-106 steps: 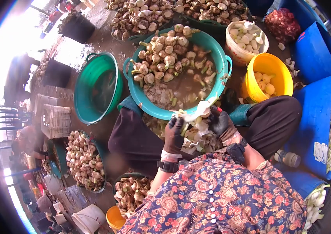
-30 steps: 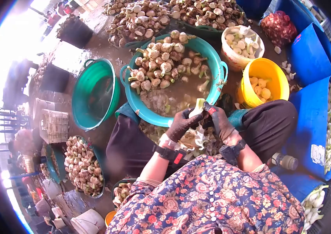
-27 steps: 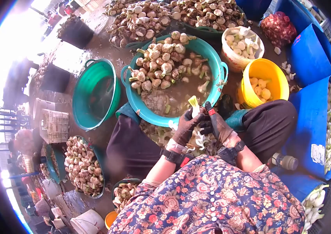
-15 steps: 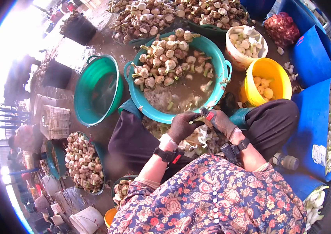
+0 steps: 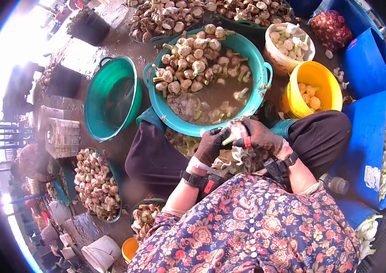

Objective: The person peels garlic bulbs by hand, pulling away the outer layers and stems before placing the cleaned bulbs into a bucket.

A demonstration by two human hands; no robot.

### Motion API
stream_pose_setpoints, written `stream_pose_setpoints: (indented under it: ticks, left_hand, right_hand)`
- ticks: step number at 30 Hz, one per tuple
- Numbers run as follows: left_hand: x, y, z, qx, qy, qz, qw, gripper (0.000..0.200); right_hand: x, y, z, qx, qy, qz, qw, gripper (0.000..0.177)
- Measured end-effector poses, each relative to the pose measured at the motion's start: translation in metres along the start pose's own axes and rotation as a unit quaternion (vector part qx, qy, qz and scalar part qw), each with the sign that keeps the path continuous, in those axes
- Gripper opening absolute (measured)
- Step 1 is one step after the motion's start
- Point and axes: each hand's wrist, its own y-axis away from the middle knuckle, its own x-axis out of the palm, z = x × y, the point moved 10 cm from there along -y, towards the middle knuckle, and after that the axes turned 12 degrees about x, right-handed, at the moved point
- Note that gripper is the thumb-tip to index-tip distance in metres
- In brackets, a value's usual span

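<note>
A garlic bulb (image 5: 236, 132) with a pale stem is between my two gloved hands, just in front of the near rim of a turquoise tub (image 5: 187, 129). My right hand (image 5: 264, 136) is closed around the bulb from the right. My left hand (image 5: 210, 145) pinches at its stem side, fingers bent. Muddy water fills part of the tub, with a heap of unpeeled garlic bulbs (image 5: 188, 61) at its far left and some bulbs floating. Below my hands, loose garlic peelings (image 5: 236, 159) lie between my legs.
A yellow bucket (image 5: 322, 75) and a white bucket (image 5: 272, 57) with peeled garlic stand right of the tub. A green basin (image 5: 93, 104) is at left. Blue containers (image 5: 359, 150) line the right side. More garlic piles (image 5: 95, 184) and a white crate (image 5: 63, 139) are at left.
The garlic bulb has come into sight between my hands as they shifted and turned. My right hand has moved slightly up and right, fingers now around the bulb. The view has shifted slightly.
</note>
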Motion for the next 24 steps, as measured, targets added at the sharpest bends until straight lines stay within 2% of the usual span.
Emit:
stream_pose_setpoints:
  ticks: [2, 3, 6, 7, 9, 10, 11, 14, 15, 16, 17, 18, 19, 22, 23, 24]
  left_hand:
    - [0.008, 0.008, -0.024, 0.140, -0.166, 0.054, 0.975, 0.022]
    - [0.017, 0.022, -0.061, 0.338, -0.333, 0.028, 0.880, 0.029]
    - [0.011, 0.025, -0.052, 0.335, -0.268, -0.028, 0.903, 0.039]
    - [0.008, 0.017, -0.039, 0.335, -0.332, -0.004, 0.882, 0.041]
    - [0.000, 0.011, -0.029, 0.268, -0.163, -0.015, 0.950, 0.037]
    - [0.001, 0.006, -0.015, 0.110, -0.009, -0.013, 0.994, 0.032]
    - [0.003, 0.012, -0.001, -0.051, 0.143, -0.061, 0.987, 0.030]
    - [-0.008, 0.005, 0.002, 0.031, 0.098, -0.075, 0.992, 0.030]
    - [-0.010, 0.008, -0.008, 0.045, 0.032, -0.065, 0.996, 0.029]
    - [-0.007, 0.010, -0.015, 0.071, 0.041, -0.047, 0.996, 0.029]
    - [-0.005, 0.014, -0.019, 0.096, 0.050, -0.028, 0.994, 0.029]
    - [-0.003, 0.019, -0.025, 0.121, 0.059, -0.010, 0.991, 0.029]
    - [0.003, 0.027, -0.031, 0.104, 0.019, 0.040, 0.994, 0.030]
    - [-0.003, 0.041, -0.024, 0.025, 0.032, 0.128, 0.991, 0.032]
    - [-0.003, 0.045, -0.019, -0.041, -0.030, 0.173, 0.984, 0.036]
    - [-0.001, 0.045, -0.018, -0.043, -0.145, 0.212, 0.965, 0.044]
  right_hand:
    - [0.003, -0.001, -0.006, -0.015, -0.164, 0.012, 0.986, 0.055]
    - [0.001, -0.001, -0.005, -0.050, -0.211, -0.008, 0.976, 0.054]
    - [-0.007, -0.011, -0.035, -0.021, -0.113, -0.108, 0.987, 0.060]
    - [-0.016, 0.014, 0.014, -0.146, 0.221, -0.283, 0.922, 0.054]
    - [-0.008, 0.022, 0.033, -0.160, 0.291, -0.264, 0.906, 0.048]
    - [-0.003, 0.023, 0.036, -0.166, 0.325, -0.254, 0.896, 0.044]
    - [-0.001, 0.021, 0.035, -0.200, 0.304, -0.247, 0.898, 0.031]
    - [-0.017, 0.008, -0.004, -0.097, 0.131, -0.302, 0.939, 0.022]
    - [-0.031, -0.001, -0.042, -0.050, -0.048, -0.344, 0.936, 0.019]
    - [-0.038, -0.010, -0.077, 0.018, -0.205, -0.331, 0.921, 0.020]
    - [-0.042, -0.015, -0.113, 0.085, -0.357, -0.307, 0.878, 0.021]
    - [-0.039, -0.019, -0.147, 0.149, -0.498, -0.274, 0.809, 0.022]
    - [-0.044, -0.040, -0.176, 0.106, -0.544, -0.208, 0.806, 0.024]
    - [-0.051, -0.014, -0.149, 0.154, -0.556, -0.243, 0.780, 0.023]
    - [-0.055, -0.022, -0.151, 0.115, -0.554, -0.225, 0.793, 0.020]
    - [-0.057, -0.022, -0.147, 0.104, -0.521, -0.228, 0.816, 0.020]
